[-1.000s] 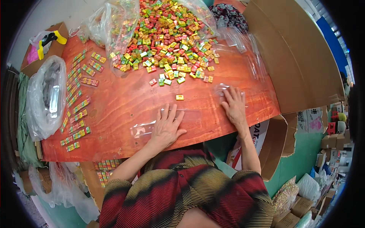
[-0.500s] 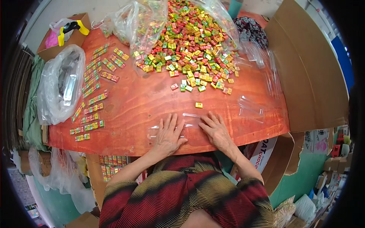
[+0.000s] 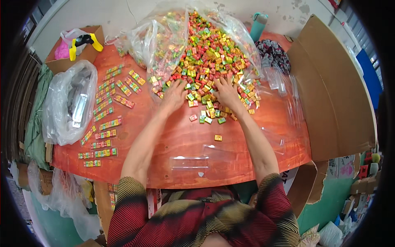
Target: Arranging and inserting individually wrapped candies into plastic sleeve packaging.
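Observation:
Both my arms stretch forward to a big heap of small colourful boxes (image 3: 210, 53), which look like tiny candy packs in red, yellow, green and orange. My left hand (image 3: 175, 95) touches the heap's near left edge, fingers apart and their tips among the boxes. My right hand (image 3: 226, 92) lies on its near right part with spread fingers, some of the tips hidden. Neither hand visibly grips a box. Nearer to me lie a single yellow box (image 3: 218, 138) and a clear plastic tray (image 3: 189, 163); a second clear tray (image 3: 218, 152) lies just beyond it.
Filled strips of boxes (image 3: 105, 133) lie in rows at the left, beside a plastic bag (image 3: 68, 107) of clear trays. A clear bag (image 3: 164, 37) surrounds the heap. Behind it stands a teal bottle (image 3: 258, 26). A tall cardboard flap (image 3: 329, 90) borders the table's right.
Both hands have moved forward from the clear trays near the table's front edge to the heap. The view has tilted up a little, so more of the wall and the bottle shows.

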Demonstrator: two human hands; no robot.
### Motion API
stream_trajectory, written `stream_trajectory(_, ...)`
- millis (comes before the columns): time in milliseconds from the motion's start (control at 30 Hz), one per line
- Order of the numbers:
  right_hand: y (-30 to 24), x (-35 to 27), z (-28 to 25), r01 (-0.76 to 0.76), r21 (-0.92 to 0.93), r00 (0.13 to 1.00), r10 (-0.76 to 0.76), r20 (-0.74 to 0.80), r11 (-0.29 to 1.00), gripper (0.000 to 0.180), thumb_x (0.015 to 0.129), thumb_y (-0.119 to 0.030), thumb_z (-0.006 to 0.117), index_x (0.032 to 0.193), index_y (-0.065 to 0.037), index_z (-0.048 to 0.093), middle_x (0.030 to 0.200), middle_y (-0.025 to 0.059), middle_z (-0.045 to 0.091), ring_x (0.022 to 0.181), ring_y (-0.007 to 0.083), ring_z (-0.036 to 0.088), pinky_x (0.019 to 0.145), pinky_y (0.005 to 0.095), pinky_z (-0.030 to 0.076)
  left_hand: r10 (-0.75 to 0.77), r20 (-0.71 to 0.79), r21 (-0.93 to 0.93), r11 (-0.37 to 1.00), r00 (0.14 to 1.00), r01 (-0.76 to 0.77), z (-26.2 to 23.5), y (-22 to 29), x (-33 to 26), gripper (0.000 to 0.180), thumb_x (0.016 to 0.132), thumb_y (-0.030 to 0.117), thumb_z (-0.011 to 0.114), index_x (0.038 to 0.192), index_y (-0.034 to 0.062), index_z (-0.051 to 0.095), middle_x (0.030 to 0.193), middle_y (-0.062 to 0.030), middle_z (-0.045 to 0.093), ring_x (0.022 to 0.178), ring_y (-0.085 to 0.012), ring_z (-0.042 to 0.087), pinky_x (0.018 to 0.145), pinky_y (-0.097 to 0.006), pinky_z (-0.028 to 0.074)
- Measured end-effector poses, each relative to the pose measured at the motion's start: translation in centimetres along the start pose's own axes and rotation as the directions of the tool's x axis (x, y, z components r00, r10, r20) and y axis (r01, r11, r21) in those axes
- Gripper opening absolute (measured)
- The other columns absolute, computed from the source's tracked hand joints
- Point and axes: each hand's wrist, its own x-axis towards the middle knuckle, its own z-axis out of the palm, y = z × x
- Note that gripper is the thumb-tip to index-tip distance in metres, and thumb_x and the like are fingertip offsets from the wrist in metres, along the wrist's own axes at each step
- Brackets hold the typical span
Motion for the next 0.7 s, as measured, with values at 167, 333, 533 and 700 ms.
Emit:
stream_trajectory(167,-1.3,-0.2,1.4,0.136,-0.038,0.989,-0.138,-0.051,0.99,0.054,0.08,-0.037,0.057,0.127,-0.015,0.043,0.126,0.0214,0.041,0.121,0.0392,0.035,0.093,0.0605,0.028,0.027,-0.045,0.223,0.975,0.999,-0.016,2.1,2.7,-2.3,0.043,0.083,0.024,0.054,0.125,0.0145,0.047,0.132,-0.0208,0.034,0.122,-0.0427,0.029,0.096,-0.057,0.026)
stream_trajectory(333,-2.2,-2.6,0.1,0.203,-0.048,0.979,-0.202,0.02,0.978,0.047,0.083,-0.033,0.053,0.127,-0.017,0.045,0.131,0.0166,0.04,0.12,0.0378,0.036,0.095,0.0575,0.029,0.086,-0.048,0.211,0.975,0.995,-0.074,1.8,3.4,-6.2,0.045,0.082,0.022,0.055,0.126,0.0155,0.046,0.133,-0.02,0.032,0.121,-0.0422,0.03,0.097,-0.058,0.024)
stream_trajectory(533,-2.4,-4.9,-1.1,0.228,-0.098,0.972,-0.232,-0.028,0.969,0.035,0.083,-0.025,0.055,0.115,-0.014,0.053,0.123,0.0132,0.047,0.115,0.034,0.041,0.092,0.0515,0.033,0.075,0.052,0.101,0.992,0.996,-0.08,0.2,5.4,-9.3,0.048,0.08,0.017,0.058,0.126,0.0123,0.045,0.133,-0.0193,0.034,0.12,-0.0417,0.032,0.096,-0.06,0.023)
stream_trajectory(700,-5.8,-9.3,-3.1,0.106,0.132,0.994,-0.103,-0.027,0.986,0.036,0.076,-0.017,0.061,0.112,-0.011,0.055,0.111,0.0127,0.052,0.1,0.0296,0.048,0.082,0.0397,0.038,-0.028,-0.081,-0.04,0.999,0.996,0.025,-1.3,7.4,-11.4,0.042,0.074,0.013,0.063,0.114,0.008,0.053,0.111,-0.0144,0.049,0.101,-0.0333,0.046,0.087,-0.045,0.037)
